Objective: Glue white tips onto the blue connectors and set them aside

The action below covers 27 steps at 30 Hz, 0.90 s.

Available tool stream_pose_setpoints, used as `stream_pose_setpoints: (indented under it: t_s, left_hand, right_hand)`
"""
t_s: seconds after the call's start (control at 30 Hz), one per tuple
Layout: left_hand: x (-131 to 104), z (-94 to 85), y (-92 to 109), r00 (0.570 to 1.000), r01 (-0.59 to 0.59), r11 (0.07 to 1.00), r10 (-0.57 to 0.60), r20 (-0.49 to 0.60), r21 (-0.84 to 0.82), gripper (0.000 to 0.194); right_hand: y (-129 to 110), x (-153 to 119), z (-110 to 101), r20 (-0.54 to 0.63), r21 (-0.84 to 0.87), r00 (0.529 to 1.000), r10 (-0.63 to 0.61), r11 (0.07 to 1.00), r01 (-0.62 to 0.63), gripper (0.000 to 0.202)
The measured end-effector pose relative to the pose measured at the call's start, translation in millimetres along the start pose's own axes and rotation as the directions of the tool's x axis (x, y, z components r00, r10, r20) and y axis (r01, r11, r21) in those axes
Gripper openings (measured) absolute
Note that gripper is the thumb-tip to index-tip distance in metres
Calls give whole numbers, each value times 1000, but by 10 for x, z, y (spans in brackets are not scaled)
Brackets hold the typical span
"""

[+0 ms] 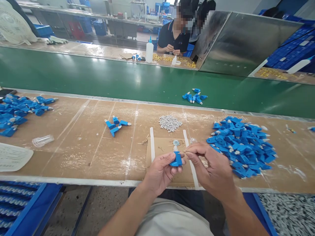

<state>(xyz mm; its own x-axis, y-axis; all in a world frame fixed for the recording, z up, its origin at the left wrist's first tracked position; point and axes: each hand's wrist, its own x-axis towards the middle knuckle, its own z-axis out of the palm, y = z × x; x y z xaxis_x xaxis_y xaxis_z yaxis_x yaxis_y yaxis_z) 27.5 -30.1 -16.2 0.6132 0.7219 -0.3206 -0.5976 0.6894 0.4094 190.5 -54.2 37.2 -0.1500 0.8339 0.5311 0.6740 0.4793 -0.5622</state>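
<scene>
- Reference: clock directions are read about the blue part (176, 159); 12 o'clock points away from the person, 6 o'clock towards the torso.
- Part location: the blue part is above the cardboard pad (160, 148), between the two hands, held up by the left hand (157, 173).
- Part axis: the long axis runs roughly 12 to 6 o'clock, with the pale tip (175, 148) at the 12 o'clock end.
- Left grip: closed on the blue part, thumb on the near-left side and fingers beneath and behind. The palm lies at 8 o'clock.
- Right grip: the right hand (213, 167) has thumb and forefinger pinched together on a thin stick (181, 152); the pinch is narrow. The other fingers are curled; no second item can be made out in them.
- Key relation: the right fingertips sit at 2 o'clock, just beside the part. The thin stick runs roughly 3 to 9 o'clock, crosswise to the part's axis, with its free end towards the pale tip's base. Whether it touches cannot be told.
- Nearer hand: the left, in contact with the part; the right stands close by.
- Surroundings: small clear dish (176, 142) at 12 o'clock, near the tip; grey pieces (170, 123) at 12 o'clock, farther out; large blue pile (242, 147) at 3 o'clock; small blue group (115, 126) at 10 o'clock.
</scene>
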Motion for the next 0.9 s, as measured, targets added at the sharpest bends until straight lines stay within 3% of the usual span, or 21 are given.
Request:
stream_pose_setpoints:
  t_s: [0.17,0.4,0.5,0.67,0.77,0.9]
  left_hand:
    - [-24,-72,48,999,39,996,-42,-27,-83,27]
    - [-44,-240,170,995,-72,988,61,-77,-140,22]
    - [-74,-316,224,990,-111,985,98,-103,-136,22]
    - [-134,-415,271,984,-107,987,87,-156,-123,24]
    - [-124,-445,272,981,-137,985,120,-154,-105,26]
    - [-105,-439,255,976,-164,981,147,-159,-101,25]
  right_hand:
    - [121,-99,-83,-139,96,968,211,975,-199,5]
    - [375,-369,144,103,63,957,271,958,-278,12]
    - [442,-392,169,106,47,949,299,951,-305,14]
    - [730,12,82,37,-70,957,287,956,-284,17]
    - [962,426,175,145,-159,970,198,972,-174,15]
    - [1101,827,489,322,-177,946,47,984,11,12]
